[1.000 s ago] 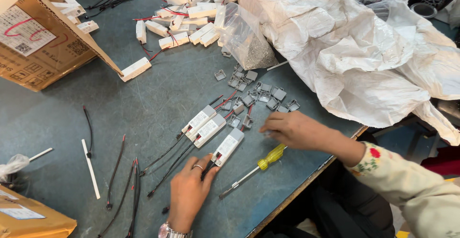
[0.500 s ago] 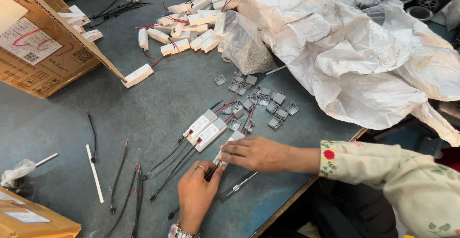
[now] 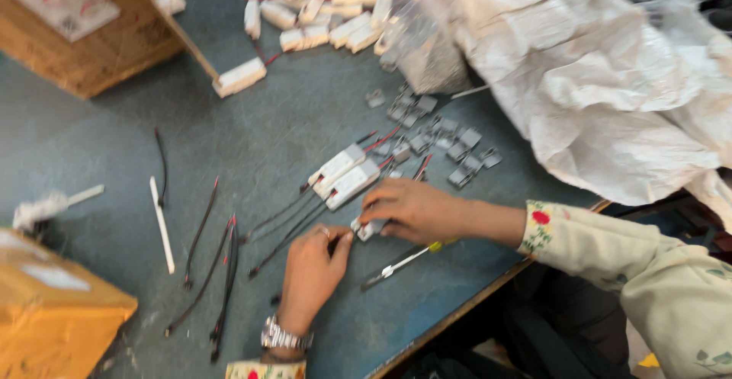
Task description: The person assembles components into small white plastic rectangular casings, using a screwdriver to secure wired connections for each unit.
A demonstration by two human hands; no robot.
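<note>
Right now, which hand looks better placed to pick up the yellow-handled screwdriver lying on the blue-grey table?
Probably the right hand. It lies directly over the yellow-handled screwdriver, whose handle peeks out beneath its wrist. The left hand sits further from the handle, fingertips pressed on the small white rectangular module that both hands hold.

Small assembly workshop: grey-blue worktop (image 3: 229, 120) is carrying a heap of identical white plastic modules (image 3: 320, 13), loose small grey clips (image 3: 446, 139), cut black and red wires (image 3: 221, 264) and a screwdriver (image 3: 400, 261). Open cardboard boxes (image 3: 91, 36) are sitting at the edge, a big crumpled white sack (image 3: 610, 81) is lying alongside.
</note>
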